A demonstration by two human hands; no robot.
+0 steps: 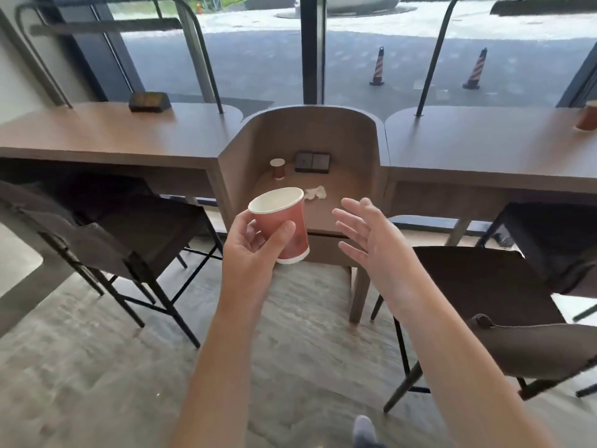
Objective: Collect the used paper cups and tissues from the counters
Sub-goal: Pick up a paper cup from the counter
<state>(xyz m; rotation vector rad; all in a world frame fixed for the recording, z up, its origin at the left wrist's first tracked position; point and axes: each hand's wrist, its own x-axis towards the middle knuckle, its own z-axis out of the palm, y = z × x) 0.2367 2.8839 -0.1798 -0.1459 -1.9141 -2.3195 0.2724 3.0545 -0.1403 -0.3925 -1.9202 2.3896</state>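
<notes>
Cups were being picked up; the left hand (255, 244) held a red paper cup (280, 223) at mid-frame, tipped; the right hand (365, 234) was wide and held nothing. Next, I think, it had to reach into the low nook (352, 137) for the small cup (277, 168) and crumpled tissue (315, 193); another cup (588, 116) sat far right. No words could be read.

We've got dark chairs (135, 234) tucked under the wooden counters (106, 137), a black socket box (312, 162) in the nook, striped traffic cones (378, 66) outside.
</notes>
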